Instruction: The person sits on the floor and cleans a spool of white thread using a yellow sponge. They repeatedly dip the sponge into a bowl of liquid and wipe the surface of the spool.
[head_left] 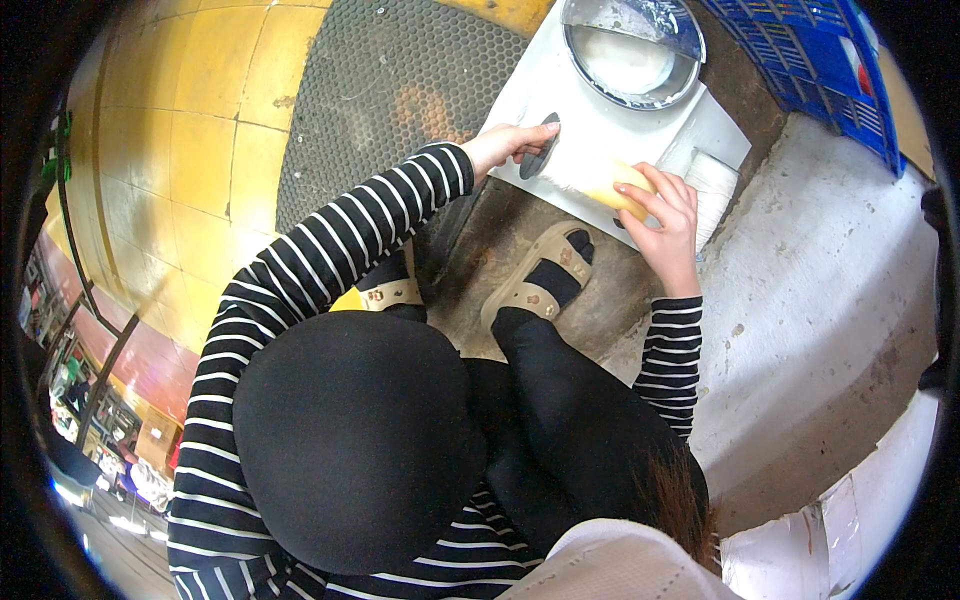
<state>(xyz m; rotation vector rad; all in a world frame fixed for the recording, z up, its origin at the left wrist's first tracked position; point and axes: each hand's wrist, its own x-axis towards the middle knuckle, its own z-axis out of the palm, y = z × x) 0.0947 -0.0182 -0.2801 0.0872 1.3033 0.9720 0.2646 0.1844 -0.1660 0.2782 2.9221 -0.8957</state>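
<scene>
My left hand (505,148) is closed on the edge of a flat, dark grey oval disc (540,152), thumb on top, over the near left side of a white board (570,125). In the fingers of my right hand (665,215) is a pale yellow block (612,188), sponge-like in look, low over the board's near edge. Glare blurs its left end, so I cannot tell whether it touches the board. Beyond both hands a round metal tin (625,60) with white stuff inside stands on the board, its top partly covered by a grey metal piece.
A white ribbed pad or cloth (712,195) lies at the board's right end. The blue plastic crate (815,70) stands at the far right. A dark honeycomb mat (380,100) covers yellow tiles (190,150) on the left. My sandalled feet are just nearer than the board.
</scene>
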